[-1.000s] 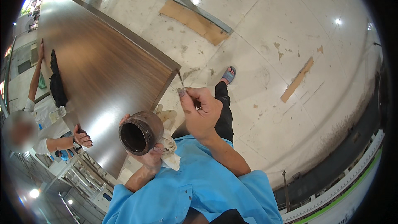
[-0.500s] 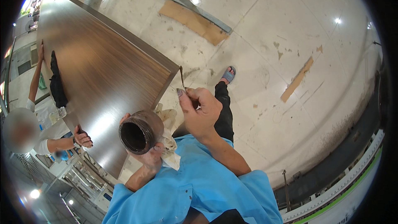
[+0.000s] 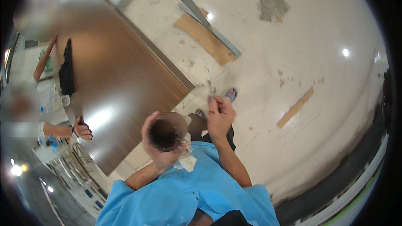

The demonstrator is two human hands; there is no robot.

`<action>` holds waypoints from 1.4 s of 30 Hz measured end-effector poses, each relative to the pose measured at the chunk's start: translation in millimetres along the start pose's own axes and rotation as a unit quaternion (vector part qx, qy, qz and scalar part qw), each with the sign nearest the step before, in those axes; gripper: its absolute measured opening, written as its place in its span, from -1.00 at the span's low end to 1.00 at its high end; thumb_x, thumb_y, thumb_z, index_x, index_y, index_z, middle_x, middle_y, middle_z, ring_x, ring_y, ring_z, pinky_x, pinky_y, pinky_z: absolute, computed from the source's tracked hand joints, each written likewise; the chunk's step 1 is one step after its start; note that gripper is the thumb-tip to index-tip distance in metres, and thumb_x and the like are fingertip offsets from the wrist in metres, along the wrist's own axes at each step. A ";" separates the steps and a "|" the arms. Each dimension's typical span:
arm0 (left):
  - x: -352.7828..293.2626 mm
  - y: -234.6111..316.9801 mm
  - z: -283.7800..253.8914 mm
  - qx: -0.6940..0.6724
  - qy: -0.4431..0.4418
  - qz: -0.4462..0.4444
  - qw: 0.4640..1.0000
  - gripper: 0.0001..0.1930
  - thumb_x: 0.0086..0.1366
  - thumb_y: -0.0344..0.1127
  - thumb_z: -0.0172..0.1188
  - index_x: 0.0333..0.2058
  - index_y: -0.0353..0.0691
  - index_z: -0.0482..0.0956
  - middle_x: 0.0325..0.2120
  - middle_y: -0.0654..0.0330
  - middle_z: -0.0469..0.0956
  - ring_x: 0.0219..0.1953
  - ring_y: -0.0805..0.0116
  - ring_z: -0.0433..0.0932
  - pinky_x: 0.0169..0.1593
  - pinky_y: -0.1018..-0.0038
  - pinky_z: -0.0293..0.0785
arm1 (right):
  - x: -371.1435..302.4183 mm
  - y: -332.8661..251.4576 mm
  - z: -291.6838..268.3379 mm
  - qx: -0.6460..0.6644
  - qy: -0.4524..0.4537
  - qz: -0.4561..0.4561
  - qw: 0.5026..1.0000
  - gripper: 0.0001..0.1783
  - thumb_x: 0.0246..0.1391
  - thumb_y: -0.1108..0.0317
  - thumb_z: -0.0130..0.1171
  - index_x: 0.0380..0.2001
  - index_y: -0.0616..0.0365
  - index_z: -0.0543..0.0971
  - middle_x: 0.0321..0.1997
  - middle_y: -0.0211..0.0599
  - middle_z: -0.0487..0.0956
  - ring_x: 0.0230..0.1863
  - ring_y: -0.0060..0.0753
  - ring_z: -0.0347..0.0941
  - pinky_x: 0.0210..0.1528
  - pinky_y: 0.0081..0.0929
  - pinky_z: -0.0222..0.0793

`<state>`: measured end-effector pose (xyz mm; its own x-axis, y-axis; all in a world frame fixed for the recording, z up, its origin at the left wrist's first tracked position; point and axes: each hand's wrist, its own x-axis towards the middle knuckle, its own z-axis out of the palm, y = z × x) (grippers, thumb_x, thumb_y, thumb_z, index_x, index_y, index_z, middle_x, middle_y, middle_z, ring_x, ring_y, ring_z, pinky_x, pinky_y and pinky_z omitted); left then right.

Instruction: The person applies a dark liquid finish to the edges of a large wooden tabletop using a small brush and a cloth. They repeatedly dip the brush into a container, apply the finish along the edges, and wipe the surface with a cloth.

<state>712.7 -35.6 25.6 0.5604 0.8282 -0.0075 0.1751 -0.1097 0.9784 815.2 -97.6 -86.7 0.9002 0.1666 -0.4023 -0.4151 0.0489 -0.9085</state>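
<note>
My left hand (image 3: 151, 147) is wrapped round an open jar (image 3: 181, 122) with dark brown stuff inside, its mouth tilted up toward me. Against the jar's underside is a crumpled whitish cloth (image 3: 187, 162). My right hand (image 3: 221, 119), its fingers pinched on a thin dark stick (image 3: 209, 85) smeared by motion, is raised to the right of the jar. The stick's tip is too blurred to make out. Left of my hands lies a large wood-grain panel (image 3: 121, 62), its near right corner apart from the stick.
At the panel's left edge a co-worker's hand (image 3: 83, 129) is held out near a black cloth-like thing (image 3: 66, 69). Another person stands farther back. On the pale floor lie a cardboard piece (image 3: 201, 35), a metal strip (image 3: 226, 44) and a narrow cardboard strip (image 3: 295, 108).
My right hand has moved right with the stick, away from the panel's corner. The jar has shifted right in view. The whole view has turned, and a second person shows at upper left.
</note>
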 end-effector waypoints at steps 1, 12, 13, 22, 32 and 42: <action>2.6 1.7 7.0 -0.040 -0.008 0.016 0.999 0.01 -0.17 -0.25 0.62 0.22 -0.38 0.21 0.13 0.02 0.33 0.08 0.24 0.46 0.11 0.34 0.46 | 11.0 -8.1 -10.6 -0.062 -0.015 -0.017 0.998 -0.89 0.14 0.43 0.24 -0.38 0.28 0.60 -0.59 -0.48 0.52 -0.57 -0.74 0.30 -0.45 -0.66 0.28; 64.2 49.5 77.0 -0.081 0.016 0.034 0.996 -0.23 -0.03 -0.43 0.50 0.17 -0.30 0.32 -0.07 0.09 0.57 -0.01 0.32 0.56 0.09 0.39 0.45 | 111.7 -224.8 -4.7 -0.110 -0.317 -0.285 0.898 -0.93 0.17 0.49 0.17 -0.36 0.28 0.56 -0.58 -0.43 0.47 -0.57 -0.68 0.32 -0.51 -0.69 0.22; 73.0 51.4 83.9 -0.110 0.029 0.029 0.993 -0.23 -0.02 -0.43 0.49 0.17 -0.30 0.31 -0.07 0.09 0.57 -0.01 0.32 0.56 0.08 0.39 0.45 | 115.7 -246.0 2.0 -0.121 -0.369 -0.326 0.862 -0.96 0.13 0.53 0.20 -0.38 0.28 0.57 -0.58 -0.42 0.48 -0.57 -0.68 0.33 -0.51 -0.68 0.22; 139.2 64.5 137.3 -0.125 0.180 0.049 0.974 -0.27 0.01 -0.46 0.46 0.14 -0.23 0.26 -0.05 0.15 0.51 0.02 0.37 0.50 0.07 0.42 0.44 | 169.2 -348.1 45.6 -0.278 -0.489 -0.525 0.639 -0.89 -0.11 0.59 0.32 -0.44 0.24 0.61 -0.62 -0.27 0.48 -0.61 -0.34 0.37 -0.54 -0.47 0.23; 183.9 76.5 183.9 0.010 0.455 -0.003 0.891 -0.27 -0.07 -0.40 0.53 0.09 -0.21 0.34 -0.10 0.17 0.53 -0.06 0.37 0.53 0.00 0.42 0.47 | 235.7 -371.5 147.6 -0.253 -0.695 -0.534 0.410 -0.89 -0.13 0.50 0.35 -0.45 0.18 0.62 -0.66 -0.34 0.43 -0.63 -0.29 0.32 -0.52 -0.40 0.22; 236.8 99.1 253.4 0.035 0.634 -0.038 0.772 -0.21 -0.07 -0.50 0.48 0.15 -0.18 0.27 -0.05 0.12 0.54 -0.06 0.34 0.57 0.01 0.41 0.49 | 272.4 -379.9 222.7 -0.102 -0.795 -0.575 0.163 -0.84 -0.24 0.55 0.29 -0.47 0.15 0.59 -0.57 -0.39 0.37 -0.51 -0.36 0.35 -0.44 -0.40 0.23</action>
<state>1067.9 10.4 68.5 -0.6881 0.7012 0.1866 0.2363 -0.0267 0.9713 1188.7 148.6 174.1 -0.8727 0.2163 0.4378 0.0678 0.9415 -0.3300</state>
